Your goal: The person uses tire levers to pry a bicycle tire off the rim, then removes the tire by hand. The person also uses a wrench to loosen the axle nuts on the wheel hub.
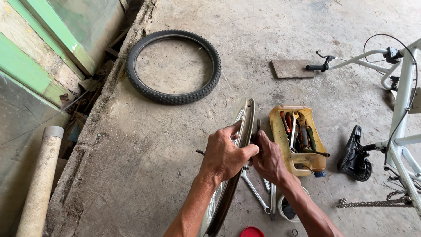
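A bare bicycle wheel rim, stiff and probably light, is held upright: left hand clenched over its edge, right hand apparently gripping the axle.

No packages, labels, signs or screens show anywhere on this concrete floor.
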